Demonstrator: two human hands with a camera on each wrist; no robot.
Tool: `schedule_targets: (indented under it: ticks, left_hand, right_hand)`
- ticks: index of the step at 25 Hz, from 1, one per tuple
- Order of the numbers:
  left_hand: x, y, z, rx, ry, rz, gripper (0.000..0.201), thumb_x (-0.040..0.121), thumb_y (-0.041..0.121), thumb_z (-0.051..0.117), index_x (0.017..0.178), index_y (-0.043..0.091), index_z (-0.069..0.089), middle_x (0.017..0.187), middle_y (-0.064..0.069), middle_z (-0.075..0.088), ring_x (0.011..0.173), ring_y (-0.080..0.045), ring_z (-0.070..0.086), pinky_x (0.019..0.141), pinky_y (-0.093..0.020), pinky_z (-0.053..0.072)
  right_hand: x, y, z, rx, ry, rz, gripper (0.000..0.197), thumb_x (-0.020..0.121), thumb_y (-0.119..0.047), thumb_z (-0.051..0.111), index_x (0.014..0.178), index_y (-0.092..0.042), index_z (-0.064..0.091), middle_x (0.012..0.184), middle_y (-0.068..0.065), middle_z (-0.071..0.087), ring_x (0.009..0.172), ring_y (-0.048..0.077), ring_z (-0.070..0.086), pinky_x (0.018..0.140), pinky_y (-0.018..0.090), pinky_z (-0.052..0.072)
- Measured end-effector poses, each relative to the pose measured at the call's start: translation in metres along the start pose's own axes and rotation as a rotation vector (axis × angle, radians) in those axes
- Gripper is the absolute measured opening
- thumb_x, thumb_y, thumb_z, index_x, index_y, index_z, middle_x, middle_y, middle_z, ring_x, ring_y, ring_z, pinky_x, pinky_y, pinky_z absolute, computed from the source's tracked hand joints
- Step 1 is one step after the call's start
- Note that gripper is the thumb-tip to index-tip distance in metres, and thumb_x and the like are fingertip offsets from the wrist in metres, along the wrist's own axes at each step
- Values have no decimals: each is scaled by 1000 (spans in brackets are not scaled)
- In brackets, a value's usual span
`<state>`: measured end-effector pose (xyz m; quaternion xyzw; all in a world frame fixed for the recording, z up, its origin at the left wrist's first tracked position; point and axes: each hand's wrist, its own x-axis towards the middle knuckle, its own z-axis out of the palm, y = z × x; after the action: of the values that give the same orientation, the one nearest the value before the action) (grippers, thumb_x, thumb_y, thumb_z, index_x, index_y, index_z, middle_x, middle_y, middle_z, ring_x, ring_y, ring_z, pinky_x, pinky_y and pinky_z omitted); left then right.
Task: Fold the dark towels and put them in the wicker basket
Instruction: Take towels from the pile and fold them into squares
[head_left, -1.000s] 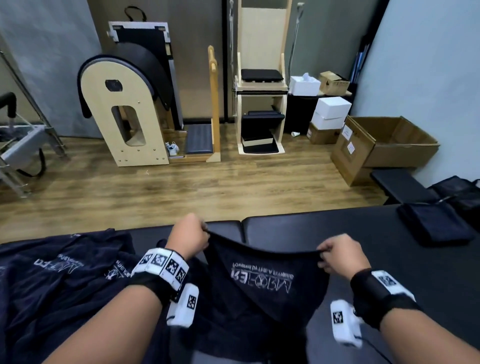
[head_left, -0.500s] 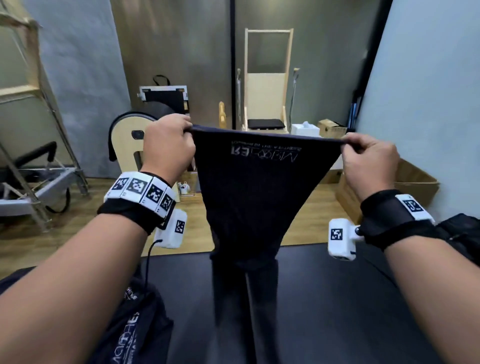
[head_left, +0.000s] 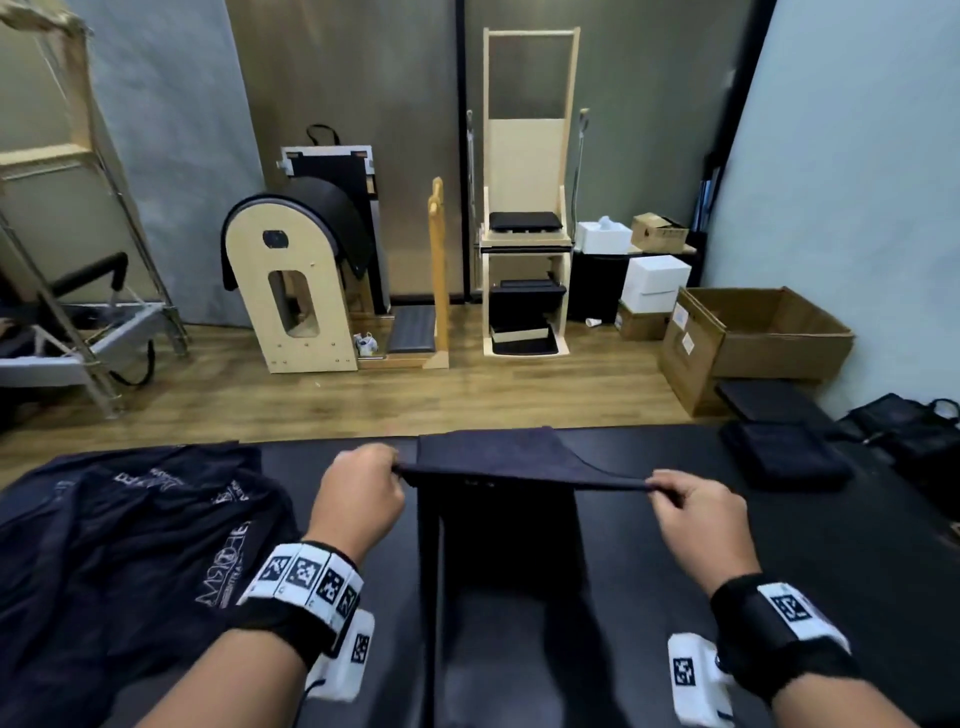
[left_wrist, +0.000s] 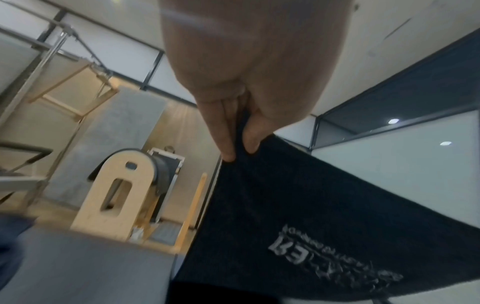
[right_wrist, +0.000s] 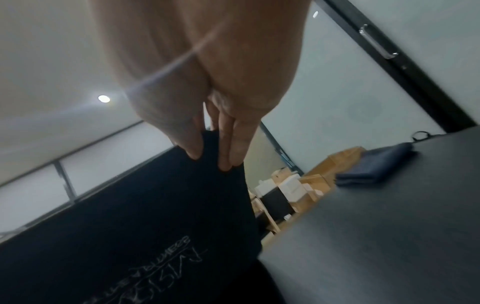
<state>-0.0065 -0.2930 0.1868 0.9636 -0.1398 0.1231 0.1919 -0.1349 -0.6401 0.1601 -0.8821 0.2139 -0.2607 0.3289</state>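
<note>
The black counter is carrying a heap of dark towels at its left. Above its middle, one dark towel is hanging stretched between both hands: the left hand and right hand are each pinching a top corner, knuckles up.

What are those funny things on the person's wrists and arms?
Both arms are bare, with no sleeves. The left wrist wears a black band with a row of white tiles printed with black square codes. The right wrist has a black band too, with one such tile showing. A small white box with a code sticker hangs under each wrist, and a thin black cable runs from the left one.
</note>
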Motion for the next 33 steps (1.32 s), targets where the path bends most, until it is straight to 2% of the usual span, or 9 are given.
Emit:
schedule_targets:
  ticks: [4,8,13,15,19,22,25,30,33]
  left_hand:
    - [-67,7,38,-6,-263,-105,19,83,21,54,87,17,72,85,-9,72,92,-36,64,74,-36,51]
    - [-99,21,37,-64,-469,-180,12,79,25,58,73,21,68,76,-7,72,81,-30,69,73,-37,57]
    - [-124,41,25,-33,-922,-204,29,85,7,65,58,12,55,41,1,57,51,-23,69,46,-27,54]
    - [-129,40,24,-2,-1017,-186,33,86,9,68,57,12,54,38,4,52,47,-17,65,43,-21,48]
    - [-115,41,26,-95,-994,-227,23,89,5,62,67,11,62,48,-6,59,61,-36,73,48,-30,55]
    - [-88,42,29,-92,-810,-206,26,89,6,61,64,12,58,43,-3,60,48,-26,69,47,-25,52]
    - [-45,35,45,-78,-686,-193,23,87,13,61,65,8,61,55,-9,67,49,-23,70,56,-34,60]
    - [29,21,77,-50,-568,-185,35,88,22,63,56,18,51,64,-5,61,80,-31,67,68,-32,51]
    - [71,8,105,-91,-555,-208,31,91,20,62,62,21,53,73,-8,59,89,-34,62,69,-31,42]
  right_hand:
    - [-58,54,-9,-97,-147,77,16,83,-4,72,92,-14,80,95,5,79,96,30,72,87,30,50]
    - [-78,77,-25,-239,-350,119,11,87,-16,68,87,-23,77,87,1,77,94,31,69,80,32,51]
    - [-87,78,-46,-420,-670,252,20,69,-14,48,69,-14,68,58,2,70,63,22,67,63,29,54]
    - [-86,76,-47,-442,-746,254,24,66,-16,46,75,-7,66,63,6,71,64,24,67,65,31,55]
    - [-69,74,-41,-434,-765,228,24,68,-18,48,78,-5,65,78,9,71,74,27,66,68,31,53]
    - [-45,74,-32,-414,-735,222,15,73,-17,51,70,-14,66,74,0,69,72,21,64,67,30,53]
    - [-9,75,-14,-382,-664,165,13,81,-19,62,69,-21,68,74,-6,68,77,19,65,69,28,49]
    - [63,75,25,-346,-546,143,22,83,-13,69,68,-29,69,74,-7,70,70,17,69,77,30,56]
    - [102,69,53,-389,-527,142,20,86,-15,66,76,-32,72,86,-3,74,81,24,70,81,35,57]
